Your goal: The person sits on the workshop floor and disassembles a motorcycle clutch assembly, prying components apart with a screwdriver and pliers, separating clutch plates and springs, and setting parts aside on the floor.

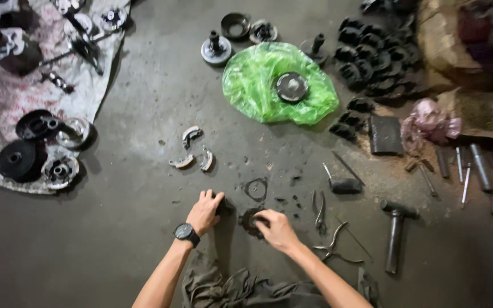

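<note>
While both hands are held low at the centre of the frame, the left hand (203, 212) is closed over a small dark part (224, 206) on the concrete floor (132, 239). The right hand (276, 229) is curled onto a dark round part (250, 220). A thin ring (256, 189) is seen just above, pliers (319, 210) to the right, a hammer (395, 231) further right.

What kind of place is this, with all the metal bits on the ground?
Probably a repair workshop floor. A hammer and pliers lie on the grimy concrete floor, and round metal machine parts are spread about. Both hands, left and right, work on a dark part.
</note>
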